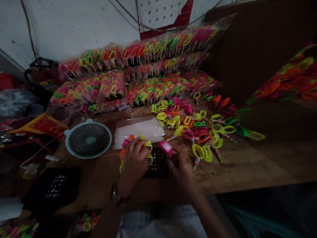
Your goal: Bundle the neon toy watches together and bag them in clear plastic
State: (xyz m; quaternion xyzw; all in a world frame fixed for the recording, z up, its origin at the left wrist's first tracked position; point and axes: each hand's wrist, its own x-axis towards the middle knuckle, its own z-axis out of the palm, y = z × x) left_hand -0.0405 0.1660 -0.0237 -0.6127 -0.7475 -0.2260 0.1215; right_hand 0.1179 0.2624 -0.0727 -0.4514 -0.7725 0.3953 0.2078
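A black perforated tray [159,167] lies on the wooden table before me. Its left part carries several orange, pink and yellow toy watches, one of them an orange toy watch [122,154]. My left hand [135,158] curls over these watches, its fingers bent against them beside a yellow toy watch [149,160]; some fingertips are hidden. My right hand [182,167] is closed around the lower end of a pink toy watch [165,147], tilted above the tray's right side. That watch's face is pale.
A loose heap of toy watches [203,137] spreads to the right. Bagged trays of watches [114,84] are stacked along the wall. A fan [90,140] lies left of a clear plastic bag [138,129]. Stacked black trays [55,185] sit at the front left. A brown board [247,49] stands right.
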